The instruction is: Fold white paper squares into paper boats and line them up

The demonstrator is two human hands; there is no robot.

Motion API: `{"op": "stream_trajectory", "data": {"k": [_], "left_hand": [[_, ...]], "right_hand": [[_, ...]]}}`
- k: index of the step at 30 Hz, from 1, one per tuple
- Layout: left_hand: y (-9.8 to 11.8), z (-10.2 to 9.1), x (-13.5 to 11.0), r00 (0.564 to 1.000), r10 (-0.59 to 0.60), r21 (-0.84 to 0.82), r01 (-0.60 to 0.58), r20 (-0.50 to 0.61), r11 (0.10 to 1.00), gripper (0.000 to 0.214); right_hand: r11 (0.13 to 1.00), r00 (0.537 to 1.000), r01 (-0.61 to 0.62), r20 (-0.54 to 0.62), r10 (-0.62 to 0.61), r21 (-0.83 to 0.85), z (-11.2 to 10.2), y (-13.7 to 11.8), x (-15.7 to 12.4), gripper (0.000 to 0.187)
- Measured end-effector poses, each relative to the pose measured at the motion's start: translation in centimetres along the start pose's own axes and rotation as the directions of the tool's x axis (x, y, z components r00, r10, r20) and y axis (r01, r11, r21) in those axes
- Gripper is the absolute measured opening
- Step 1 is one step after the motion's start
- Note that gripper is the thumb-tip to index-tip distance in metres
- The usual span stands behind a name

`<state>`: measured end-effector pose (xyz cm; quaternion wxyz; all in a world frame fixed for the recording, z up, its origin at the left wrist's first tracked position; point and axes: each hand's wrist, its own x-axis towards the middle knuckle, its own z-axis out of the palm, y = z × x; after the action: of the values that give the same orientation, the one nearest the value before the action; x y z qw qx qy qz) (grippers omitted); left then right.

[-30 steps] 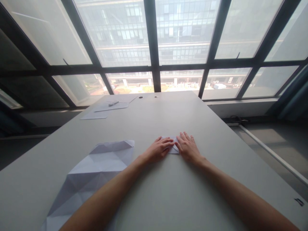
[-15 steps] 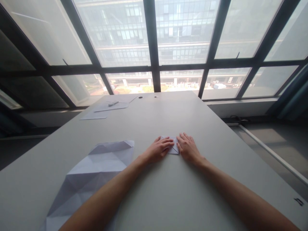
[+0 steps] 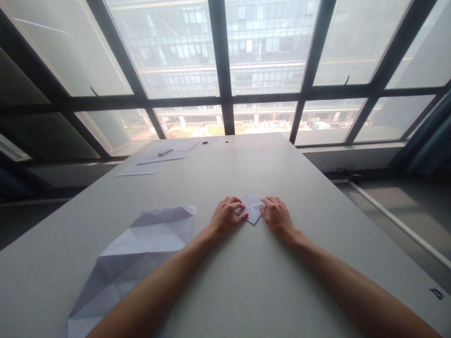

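A small folded white paper (image 3: 252, 209) lies on the grey table (image 3: 246, 281), turned so that it shows as a diamond with crossing creases. My left hand (image 3: 225, 216) pinches its left corner with curled fingers. At the paper's right corner my right hand (image 3: 278, 216) grips it the same way, fingers bent. The two hands face each other with the paper between them.
A large creased white sheet (image 3: 141, 253) lies at the near left of the table. Flat papers (image 3: 155, 159) with a small white object (image 3: 165, 151) on them lie at the far left corner. Big windows stand behind the table's far edge. A black mark (image 3: 437, 293) sits near the right edge.
The hands went from lying flat on the paper to pinching its two side corners. The paper has turned and now shows as a diamond between them.
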<state>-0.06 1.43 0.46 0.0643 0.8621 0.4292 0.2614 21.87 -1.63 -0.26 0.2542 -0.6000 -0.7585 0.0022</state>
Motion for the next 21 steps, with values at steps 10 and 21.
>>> {"op": "stream_trajectory", "data": {"k": [10, 21], "left_hand": [[-0.15, 0.47, 0.01, 0.983, 0.176, -0.077, -0.172, 0.059, 0.982, 0.016], [-0.27, 0.75, -0.09, 0.986, 0.152, -0.058, -0.149, 0.062, 0.987, 0.027]], "right_hand": [[1.000, 1.000, -0.015, 0.011, 0.015, 0.009, -0.07, -0.05, -0.01, 0.019], [0.992, 0.993, 0.095, 0.061, -0.100, 0.081, 0.17, -0.36, -0.12, 0.020]]}}
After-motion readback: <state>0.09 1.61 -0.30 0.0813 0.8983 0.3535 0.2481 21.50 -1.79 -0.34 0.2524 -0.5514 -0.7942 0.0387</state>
